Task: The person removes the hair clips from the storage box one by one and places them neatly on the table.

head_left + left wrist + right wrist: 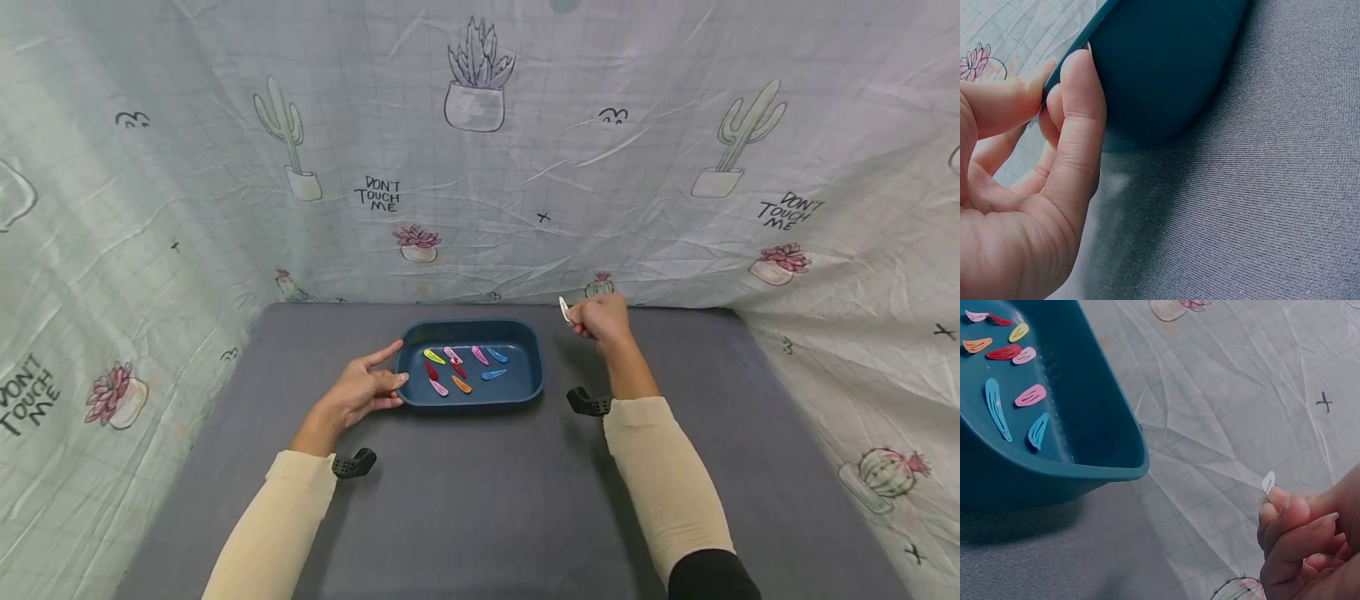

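Note:
A dark blue rectangular tray (pixel 517 403) lies on the grey surface, holding several snap hair clips in pink, red, yellow, orange and blue. My left hand (pixel 354 390) pinches the tray's left end, with the rim between thumb and fingers in the left wrist view. To the right of the tray and raised above the surface, my right hand (pixel 603 317) pinches a white hair clip (pixel 1269 482) by one end; its other end sticks out past the fingertips. Inside the tray, a yellow clip (pixel 434 357) lies toward the back left and an orange clip (pixel 461 384) near the front.
A grey cloth-covered table (pixel 465 500) extends around the tray. Behind it and at both sides hangs a pale curtain (pixel 555 167) printed with cacti and lettering. Each wrist wears a black camera band, one of them the right band (pixel 588 402).

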`<action>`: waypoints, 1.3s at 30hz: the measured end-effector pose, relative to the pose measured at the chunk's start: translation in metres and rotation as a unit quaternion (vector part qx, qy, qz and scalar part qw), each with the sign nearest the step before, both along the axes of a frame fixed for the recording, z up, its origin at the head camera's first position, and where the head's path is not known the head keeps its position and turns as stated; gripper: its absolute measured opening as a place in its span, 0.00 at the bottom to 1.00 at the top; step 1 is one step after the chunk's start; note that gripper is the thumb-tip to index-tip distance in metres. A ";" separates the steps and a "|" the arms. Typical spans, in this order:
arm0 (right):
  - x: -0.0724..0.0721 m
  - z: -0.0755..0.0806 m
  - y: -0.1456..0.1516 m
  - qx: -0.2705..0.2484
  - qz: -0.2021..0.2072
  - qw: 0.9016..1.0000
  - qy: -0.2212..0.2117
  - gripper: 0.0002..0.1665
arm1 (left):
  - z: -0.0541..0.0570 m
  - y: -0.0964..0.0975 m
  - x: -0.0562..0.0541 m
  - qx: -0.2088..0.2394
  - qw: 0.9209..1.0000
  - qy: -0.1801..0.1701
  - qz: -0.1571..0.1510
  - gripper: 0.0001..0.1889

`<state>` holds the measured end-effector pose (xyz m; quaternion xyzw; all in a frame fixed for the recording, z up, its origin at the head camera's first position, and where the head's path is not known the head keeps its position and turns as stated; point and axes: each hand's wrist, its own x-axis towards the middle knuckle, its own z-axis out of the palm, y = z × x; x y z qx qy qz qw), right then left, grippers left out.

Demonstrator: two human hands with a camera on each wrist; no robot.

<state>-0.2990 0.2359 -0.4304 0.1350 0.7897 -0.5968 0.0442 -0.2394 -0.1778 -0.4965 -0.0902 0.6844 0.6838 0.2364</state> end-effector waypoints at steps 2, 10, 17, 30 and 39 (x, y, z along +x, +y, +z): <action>-0.001 -0.002 0.000 -0.003 -0.003 1.000 0.002 0.11 | 0.000 0.000 0.001 0.000 1.000 -0.001 0.001 0.42; -0.002 -0.011 0.003 -0.011 -0.031 0.999 0.006 0.10 | -0.001 -0.001 0.000 0.004 1.000 -0.002 -0.002 0.42; 0.000 -0.013 0.004 -0.012 -0.040 0.999 0.014 0.11 | -0.002 0.000 -0.002 0.006 1.000 -0.007 0.001 0.42; 0.000 -0.022 0.001 -0.029 -0.060 0.997 0.048 0.12 | -0.001 -0.002 -0.002 0.011 1.000 -0.002 0.001 0.42; 0.002 -0.030 0.005 -0.035 -0.082 0.995 0.042 0.08 | -0.003 -0.001 -0.002 0.013 1.000 -0.004 0.000 0.42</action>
